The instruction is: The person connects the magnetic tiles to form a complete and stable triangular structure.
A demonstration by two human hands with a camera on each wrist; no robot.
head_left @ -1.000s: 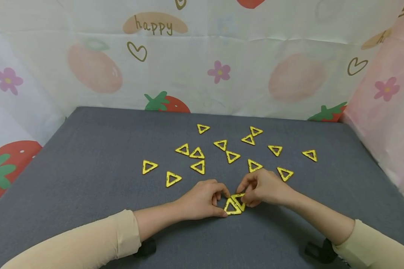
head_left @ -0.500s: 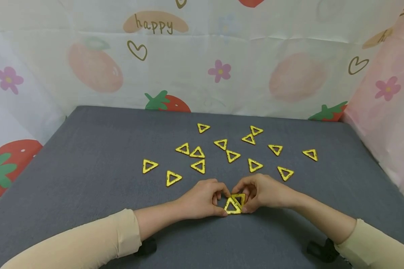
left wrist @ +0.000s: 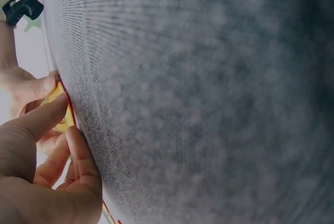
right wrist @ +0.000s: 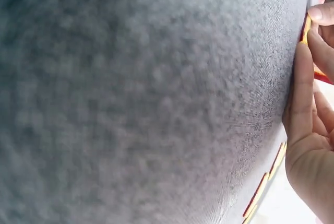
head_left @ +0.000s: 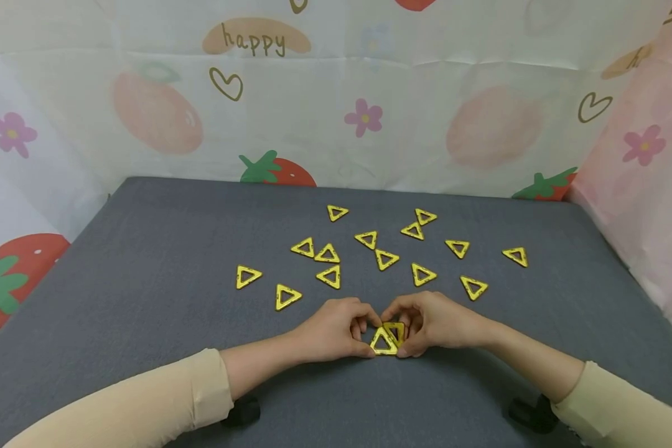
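Two yellow triangular magnetic tiles lie side by side on the table between the hands. The left tile (head_left: 383, 351) points away from the person. Against its slanted side, the right tile (head_left: 393, 325) points toward the person. With thumb and forefinger curled, the left hand (head_left: 333, 330) grips the left side of the pair. From the other side the right hand (head_left: 439, 320) pinches the pair, forefinger at the far edge and thumb at the near corner. In the left wrist view a yellow tile with a red edge (left wrist: 63, 121) shows between the fingertips.
Several more yellow triangular tiles lie scattered beyond the hands, among them one (head_left: 287, 297) near the left forearm and one (head_left: 473, 288) beyond the right hand. Grey cloth (head_left: 162, 249) covers the table. A printed curtain (head_left: 313, 93) stands behind it.
The right hand has shifted left and slightly nearer the person, its thumb now at the near corner of the pair. The left hand has stayed almost still.
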